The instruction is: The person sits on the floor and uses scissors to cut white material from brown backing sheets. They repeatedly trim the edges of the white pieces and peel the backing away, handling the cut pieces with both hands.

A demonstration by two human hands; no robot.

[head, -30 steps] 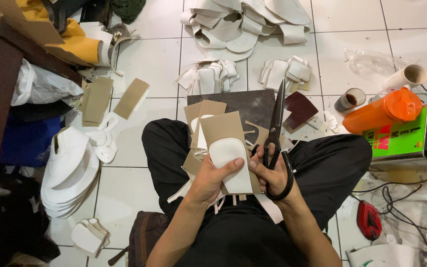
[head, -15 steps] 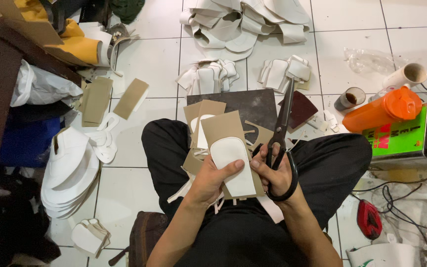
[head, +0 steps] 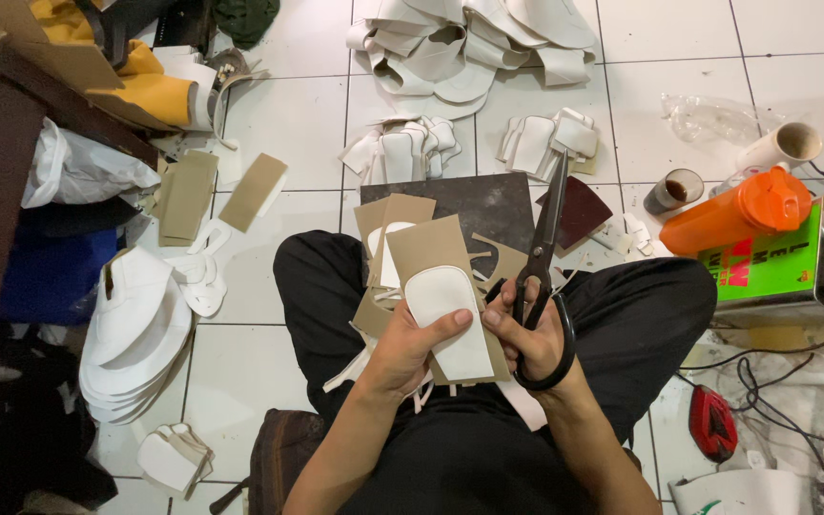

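Note:
I sit cross-legged on a tiled floor. My left hand [head: 410, 351] grips a tan cardboard piece [head: 428, 246] with a white sole-shaped piece [head: 446, 313] glued on it, thumb pressed on the white part. My right hand [head: 532, 334] holds large black scissors [head: 543, 250], fingers through the handles, blades closed and pointing away from me, and its fingertips also touch the card's right edge. More tan cardboard pieces [head: 389, 216] lie on my lap over a dark board [head: 479, 202].
White cut pieces are heaped at the far side [head: 474, 43] and stacked at my left [head: 131, 334]. An orange jug [head: 741, 212], two cups [head: 780, 146] and a green box [head: 765, 262] stand at right. Cables and a red tool [head: 712, 424] lie by my right knee.
The scissors have tilted slightly rightward and my right hand has shifted a little closer to the card. The left hand keeps its hold on the card.

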